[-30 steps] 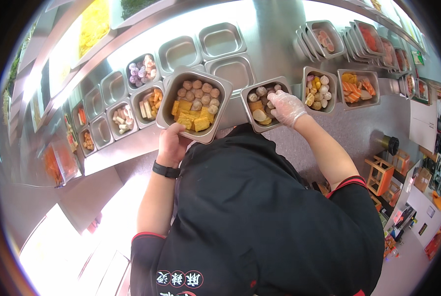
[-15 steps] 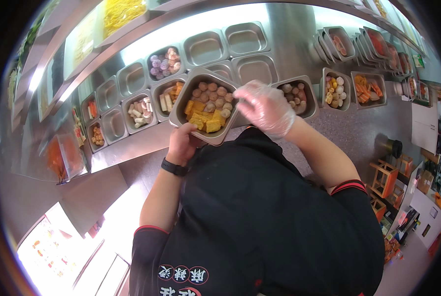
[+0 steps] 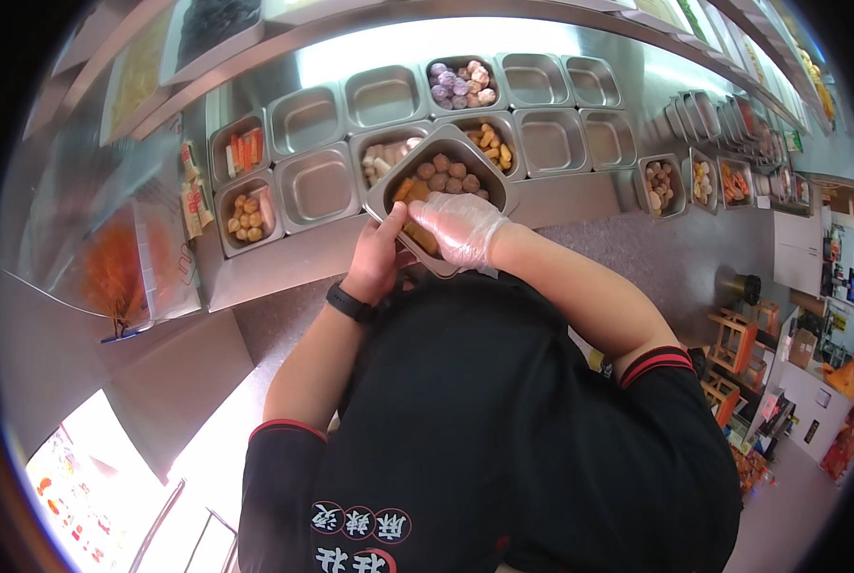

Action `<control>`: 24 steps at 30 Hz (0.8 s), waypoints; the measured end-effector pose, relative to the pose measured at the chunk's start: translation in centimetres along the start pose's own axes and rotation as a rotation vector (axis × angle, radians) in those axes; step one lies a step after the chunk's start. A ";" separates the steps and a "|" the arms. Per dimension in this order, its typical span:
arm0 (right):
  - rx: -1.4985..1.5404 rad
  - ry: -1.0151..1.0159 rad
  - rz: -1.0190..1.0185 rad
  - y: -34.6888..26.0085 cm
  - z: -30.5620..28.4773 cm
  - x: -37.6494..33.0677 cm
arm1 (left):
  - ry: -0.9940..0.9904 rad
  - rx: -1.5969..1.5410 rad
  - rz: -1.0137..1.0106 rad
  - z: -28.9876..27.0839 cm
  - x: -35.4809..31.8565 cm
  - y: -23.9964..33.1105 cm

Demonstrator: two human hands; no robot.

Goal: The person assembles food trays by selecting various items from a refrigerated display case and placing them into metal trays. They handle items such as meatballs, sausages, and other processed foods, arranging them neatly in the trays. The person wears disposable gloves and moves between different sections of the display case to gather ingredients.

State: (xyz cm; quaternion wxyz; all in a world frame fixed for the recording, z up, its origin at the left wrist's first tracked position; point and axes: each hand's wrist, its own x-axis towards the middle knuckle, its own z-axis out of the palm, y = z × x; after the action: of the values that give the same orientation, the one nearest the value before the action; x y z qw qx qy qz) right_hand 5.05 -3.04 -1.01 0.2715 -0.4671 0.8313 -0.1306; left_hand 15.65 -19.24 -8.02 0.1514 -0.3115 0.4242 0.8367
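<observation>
The left hand grips the near rim of a steel tray of brown balls and yellow pieces, just above frame centre. The gloved right hand, fingers loosely curled, rests on the yellow pieces (a second ago it reached into a bench pan further right).

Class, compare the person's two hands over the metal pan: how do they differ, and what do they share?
The left hand is bare, with a black wristband; the right hand wears a clear glove. The left hand grips the metal pan by its edge; the right hand reaches inside onto the food. Both meet at that pan.
</observation>
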 end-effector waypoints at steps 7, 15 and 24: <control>-0.009 -0.048 0.044 -5.2 2.6 2.9 | -0.037 -0.067 -0.017 -6.5 -2.3 0.6; 0.670 0.272 -0.027 -2.1 -0.2 4.7 | 0.088 -0.078 0.084 -12.3 -4.7 0.1; 0.927 0.152 0.534 10.6 3.0 13.3 | 0.445 -0.302 0.157 -17.1 -8.9 -1.0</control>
State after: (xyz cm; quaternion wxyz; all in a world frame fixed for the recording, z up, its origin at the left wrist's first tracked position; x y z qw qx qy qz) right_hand -6.28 -8.62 -12.80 0.4118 -0.0600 0.7937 -0.4436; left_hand 29.62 -32.30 -10.46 -0.0590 -0.4729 0.3403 0.8106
